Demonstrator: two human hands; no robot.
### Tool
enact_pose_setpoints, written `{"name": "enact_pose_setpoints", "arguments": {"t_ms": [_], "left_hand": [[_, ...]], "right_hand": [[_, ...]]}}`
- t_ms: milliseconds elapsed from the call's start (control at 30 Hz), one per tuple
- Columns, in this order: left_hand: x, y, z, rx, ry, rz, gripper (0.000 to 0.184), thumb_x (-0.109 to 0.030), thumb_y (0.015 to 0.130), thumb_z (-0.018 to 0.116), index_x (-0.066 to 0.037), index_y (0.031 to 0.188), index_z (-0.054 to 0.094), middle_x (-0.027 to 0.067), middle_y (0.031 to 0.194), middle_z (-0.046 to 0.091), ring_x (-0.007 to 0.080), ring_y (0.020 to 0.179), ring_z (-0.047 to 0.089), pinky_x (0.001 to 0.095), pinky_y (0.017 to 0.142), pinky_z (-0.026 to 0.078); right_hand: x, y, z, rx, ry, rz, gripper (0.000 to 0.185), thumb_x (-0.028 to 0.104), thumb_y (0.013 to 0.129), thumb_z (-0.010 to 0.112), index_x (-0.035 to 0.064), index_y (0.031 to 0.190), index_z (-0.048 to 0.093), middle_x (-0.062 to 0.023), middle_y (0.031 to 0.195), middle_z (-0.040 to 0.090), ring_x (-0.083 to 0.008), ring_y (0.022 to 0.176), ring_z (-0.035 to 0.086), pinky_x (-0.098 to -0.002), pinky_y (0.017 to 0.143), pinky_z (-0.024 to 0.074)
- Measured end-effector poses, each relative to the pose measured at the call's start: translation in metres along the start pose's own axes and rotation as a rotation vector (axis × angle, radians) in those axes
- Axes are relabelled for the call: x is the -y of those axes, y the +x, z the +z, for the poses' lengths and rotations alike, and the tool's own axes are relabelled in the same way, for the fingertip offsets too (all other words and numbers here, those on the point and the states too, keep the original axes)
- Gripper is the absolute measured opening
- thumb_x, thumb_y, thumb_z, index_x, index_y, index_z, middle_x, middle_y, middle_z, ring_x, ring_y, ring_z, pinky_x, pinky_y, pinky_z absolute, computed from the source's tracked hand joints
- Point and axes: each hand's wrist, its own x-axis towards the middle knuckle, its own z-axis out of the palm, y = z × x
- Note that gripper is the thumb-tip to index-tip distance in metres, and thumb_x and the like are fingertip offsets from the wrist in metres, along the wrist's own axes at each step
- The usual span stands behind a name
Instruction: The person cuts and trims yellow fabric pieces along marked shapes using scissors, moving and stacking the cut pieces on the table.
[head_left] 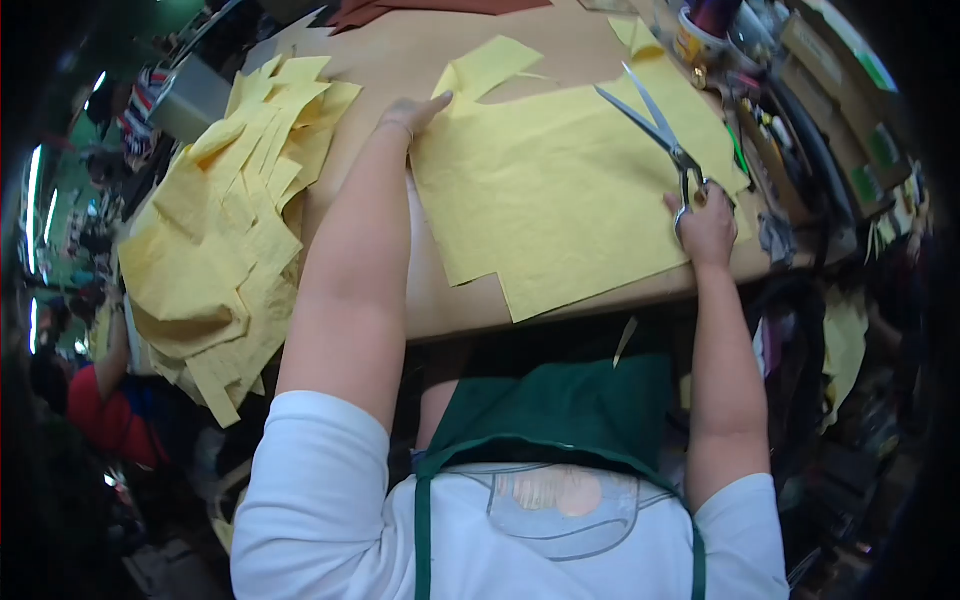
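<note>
A large yellow fabric piece (pixel 570 190) lies spread on the table in front of me, with a notch at its near left corner and a folded flap at the far left. My left hand (pixel 415 112) is at that far left edge, its thumb and fingers closed on the cloth. In my right hand (pixel 708 228) is a pair of metal scissors (pixel 675 150), held by the handles over the right part of the fabric. Their blades stand apart and point away from me.
A heap of yellow fabric pieces (pixel 215 230) hangs over the table's left side. Reddish-brown cloth (pixel 430 12) lies at the far edge. Tubs, tools and cardboard boxes (pixel 835 90) crowd the right. Another person in red (pixel 105 415) is at the lower left.
</note>
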Motion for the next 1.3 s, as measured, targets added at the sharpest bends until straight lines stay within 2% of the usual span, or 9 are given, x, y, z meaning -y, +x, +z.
{"name": "enact_pose_setpoints", "arguments": {"t_ms": [233, 333, 400, 667, 767, 833, 1067, 1200, 1300], "left_hand": [[-0.051, 0.036, 0.024, 0.749, -1.016, -0.062, 0.044, -0.025, 0.078, 0.061, -0.003, 0.114, 0.047, 0.0113, 0.093, 0.058, 0.0222, 0.081, 0.06, 0.0321, 0.067, 0.051], [-0.06, 0.058, 0.018, 0.314, -1.059, 0.217, 0.065, -0.007, 0.07, 0.066, -0.005, 0.125, 0.033, 0.015, 0.105, 0.053, 0.0254, 0.078, 0.059, 0.0354, 0.065, 0.052], [-0.051, 0.083, -0.016, 0.285, -0.976, 0.463, 0.082, 0.002, 0.065, 0.065, -0.01, 0.132, 0.019, 0.0166, 0.109, 0.05, 0.0258, 0.08, 0.059, 0.0382, 0.064, 0.053], [0.064, 0.099, -0.064, -0.621, -0.094, 0.705, 0.076, -0.028, 0.06, 0.073, -0.006, 0.124, 0.039, 0.026, 0.123, 0.038, 0.0346, 0.117, 0.035, 0.0385, 0.094, 0.032], [0.08, 0.081, -0.043, -0.666, 0.227, 0.813, 0.063, -0.046, 0.067, 0.064, -0.006, 0.115, 0.051, 0.0278, 0.127, 0.031, 0.0355, 0.12, 0.029, 0.0388, 0.096, 0.029], [0.07, 0.058, -0.028, -0.46, 0.224, 0.701, 0.056, -0.048, 0.074, 0.056, -0.009, 0.115, 0.052, 0.0234, 0.129, 0.032, 0.0356, 0.121, 0.027, 0.0458, 0.096, 0.027], [0.003, -0.044, 0.042, -0.304, 0.461, 0.452, 0.061, -0.058, 0.08, 0.035, -0.02, 0.128, 0.036, 0.009, 0.139, 0.017, 0.0302, 0.129, 0.007, 0.0617, 0.094, 0.017], [0.005, -0.021, 0.021, -0.177, 0.325, 0.353, 0.056, -0.055, 0.08, 0.038, -0.008, 0.106, 0.056, 0.0184, 0.114, 0.05, 0.0316, 0.107, 0.047, 0.0444, 0.088, 0.037], [0.017, 0.028, -0.008, -0.537, 0.201, 0.445, 0.062, -0.056, 0.076, 0.045, 0.002, 0.093, 0.059, 0.0226, 0.091, 0.058, 0.033, 0.086, 0.057, 0.0389, 0.077, 0.043]], "right_hand": [[-0.005, 0.002, 0.001, 0.002, 0.02, 0.007, 0.047, 0.036, 0.059, 0.073, 0.0039, 0.084, 0.05, -0.0079, 0.081, 0.056, -0.0261, 0.083, 0.053, -0.0374, 0.075, 0.0391], [-0.003, 0.003, -0.001, 0.001, 0.053, 0.021, 0.046, 0.036, 0.058, 0.074, 0.0046, 0.082, 0.05, -0.0076, 0.08, 0.056, -0.0258, 0.083, 0.053, -0.0373, 0.075, 0.0391], [-0.003, 0.003, 0.0, -0.005, 0.06, 0.019, 0.045, 0.036, 0.058, 0.074, 0.0048, 0.081, 0.05, -0.0078, 0.08, 0.056, -0.0259, 0.082, 0.053, -0.0374, 0.074, 0.0391], [-0.01, 0.004, 0.004, -0.005, 0.052, -0.005, 0.046, 0.039, 0.06, 0.071, 0.0048, 0.081, 0.05, -0.0087, 0.079, 0.056, -0.0266, 0.081, 0.053, -0.0379, 0.073, 0.0398], [-0.008, 0.002, 0.005, -0.023, 0.022, -0.022, 0.048, 0.041, 0.061, 0.071, 0.0044, 0.084, 0.05, -0.0088, 0.081, 0.057, -0.0262, 0.081, 0.054, -0.0379, 0.073, 0.0401], [-0.007, 0.001, 0.006, -0.019, 0.019, -0.001, 0.048, 0.041, 0.061, 0.07, 0.0043, 0.086, 0.05, -0.0086, 0.082, 0.057, -0.0261, 0.082, 0.054, -0.0378, 0.074, 0.0402], [-0.003, -0.001, 0.002, -0.002, -0.016, 0.029, 0.048, 0.039, 0.063, 0.07, 0.0037, 0.089, 0.051, -0.0093, 0.087, 0.058, -0.0253, 0.086, 0.054, -0.037, 0.077, 0.0402], [0.0, 0.0, 0.0, 0.033, -0.014, 0.061, 0.048, 0.038, 0.064, 0.069, 0.0036, 0.092, 0.051, -0.0096, 0.088, 0.058, -0.0254, 0.088, 0.054, -0.0366, 0.078, 0.0399], [0.001, -0.001, 0.0, 0.031, -0.016, 0.063, 0.049, 0.038, 0.064, 0.069, 0.0037, 0.094, 0.051, -0.01, 0.091, 0.058, -0.0257, 0.09, 0.054, -0.0367, 0.08, 0.0396]]}}
